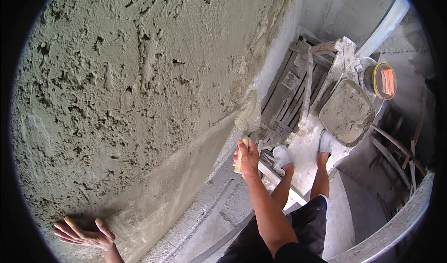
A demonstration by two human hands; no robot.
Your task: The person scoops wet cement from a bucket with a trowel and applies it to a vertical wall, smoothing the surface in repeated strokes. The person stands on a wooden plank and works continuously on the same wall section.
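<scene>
Wet grey plaster (125, 67), rough and pitted above and smoother lower down, covers the wall at the left. Near the lower left, my left hand (86, 237) is open, fingers spread at the plaster surface; I cannot tell if it is pressing on it. My right hand (247, 160) grips the wooden handle of a trowel (249, 114), its blade loaded with grey mortar beside the plaster's right edge. To the right, by my feet, stands a square tub (347, 109) of grey mortar.
My feet are on mortar-spattered planks (302, 174) beside slatted boards (284, 95). A yellow-rimmed bucket (378, 83) with orange pieces in it sits behind the tub. A pale pole (386, 20) leans at upper right. Loose sticks (393, 153) lie right, above a curved edge (396, 225).
</scene>
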